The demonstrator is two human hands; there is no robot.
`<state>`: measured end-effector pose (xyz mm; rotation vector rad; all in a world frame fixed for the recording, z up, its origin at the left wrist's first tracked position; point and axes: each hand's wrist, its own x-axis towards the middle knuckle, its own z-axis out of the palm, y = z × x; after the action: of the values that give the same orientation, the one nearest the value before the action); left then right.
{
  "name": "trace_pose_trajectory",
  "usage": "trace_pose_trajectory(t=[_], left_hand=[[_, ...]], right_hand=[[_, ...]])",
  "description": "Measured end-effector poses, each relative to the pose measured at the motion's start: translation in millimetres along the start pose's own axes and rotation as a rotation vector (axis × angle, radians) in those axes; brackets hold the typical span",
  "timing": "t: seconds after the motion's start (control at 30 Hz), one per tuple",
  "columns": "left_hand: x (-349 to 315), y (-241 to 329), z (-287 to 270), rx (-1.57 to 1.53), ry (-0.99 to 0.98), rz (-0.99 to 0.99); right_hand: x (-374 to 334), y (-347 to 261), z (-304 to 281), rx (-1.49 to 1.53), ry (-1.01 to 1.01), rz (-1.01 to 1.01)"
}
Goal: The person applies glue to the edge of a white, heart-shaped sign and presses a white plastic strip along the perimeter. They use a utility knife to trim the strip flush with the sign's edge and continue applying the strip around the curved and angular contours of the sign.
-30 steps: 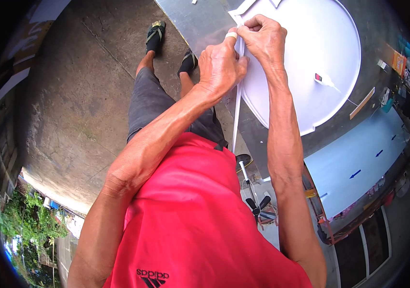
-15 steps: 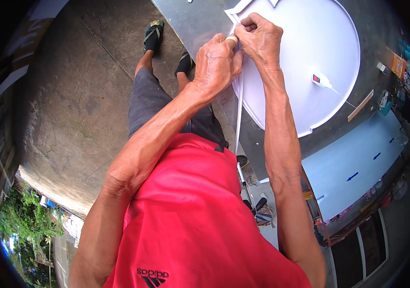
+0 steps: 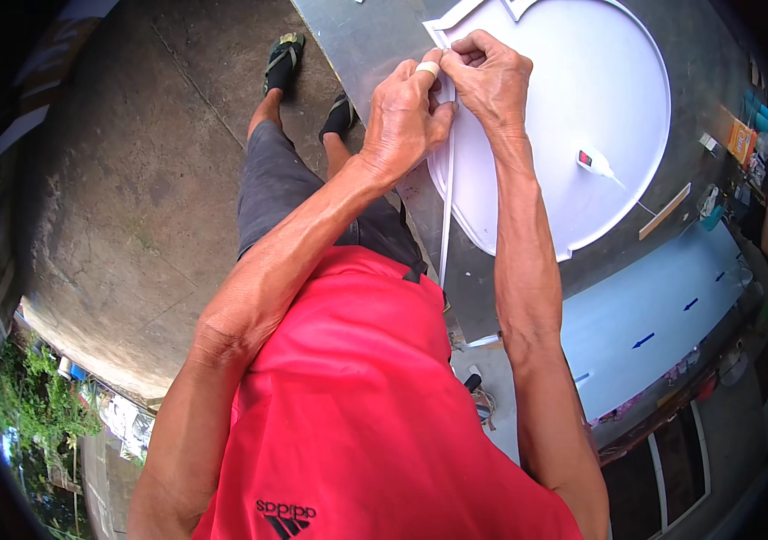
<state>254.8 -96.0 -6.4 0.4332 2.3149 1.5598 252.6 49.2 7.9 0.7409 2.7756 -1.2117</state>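
Observation:
A large white round panel [image 3: 573,108] with a thin raised rim lies on the dark table. Along its left side runs a narrow white strip [image 3: 446,211], its free length hanging down toward my waist. My left hand [image 3: 404,121] pinches this strip against the panel's edge, with a pale band [image 3: 428,67] round one finger. Just to the right, my right hand [image 3: 492,79] has thumb and forefinger closed at the strip's upper part, close to the left fingertips. What lies between the fingertips is partly hidden. A small white glue bottle [image 3: 594,163] with a fine nozzle rests on the panel.
A wooden stick [image 3: 665,211] lies right of the panel on the dark tabletop [image 3: 595,270]. Beyond are an orange box [image 3: 741,141] and a light blue sheet [image 3: 645,315] with dark arrows. Concrete floor [image 3: 141,180] stretches to the left.
Both hands stay at nearly the same place on the strip. The left fingers and thumb have spread slightly along it. The whole view has shifted a little.

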Motion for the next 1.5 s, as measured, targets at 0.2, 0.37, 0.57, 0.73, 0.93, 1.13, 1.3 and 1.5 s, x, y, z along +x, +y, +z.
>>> trace_pose_trajectory(t=[0.2, 0.37, 0.57, 0.73, 0.93, 1.13, 1.3, 1.5], left_hand=[[3.7, 2.1, -2.6, -0.042, -0.046, -0.022], [4.8, -0.3, -1.4, -0.036, -0.042, -0.009], [4.1, 0.0, -2.6, -0.050, -0.052, -0.013], [5.9, 1.5, -2.4, -0.029, -0.058, -0.017], [10.6, 10.9, -8.4, -0.143, -0.077, -0.315], [0.3, -0.1, 1.7, -0.037, 0.053, -0.100], [0.0, 2.6, 4.3, 0.026, 0.053, -0.066], [4.4, 4.5, 6.9, 0.012, 0.041, -0.100]], right_hand=[[-2.5, 6.9, 5.7, 0.010, 0.045, -0.043], [-1.6, 4.8, 7.1, 0.079, 0.106, -0.095], [0.2, 5.7, 5.9, 0.082, 0.090, -0.119], [0.8, 2.2, 3.6, 0.077, 0.063, -0.084], [2.7, 1.6, -5.7, 0.113, -0.013, 0.038], [15.1, 7.4, -7.0, 0.147, -0.135, 0.144], [18.6, 1.2, -9.4, 0.252, -0.160, 0.260], [15.8, -2.5, -12.3, 0.224, -0.166, 0.295]])
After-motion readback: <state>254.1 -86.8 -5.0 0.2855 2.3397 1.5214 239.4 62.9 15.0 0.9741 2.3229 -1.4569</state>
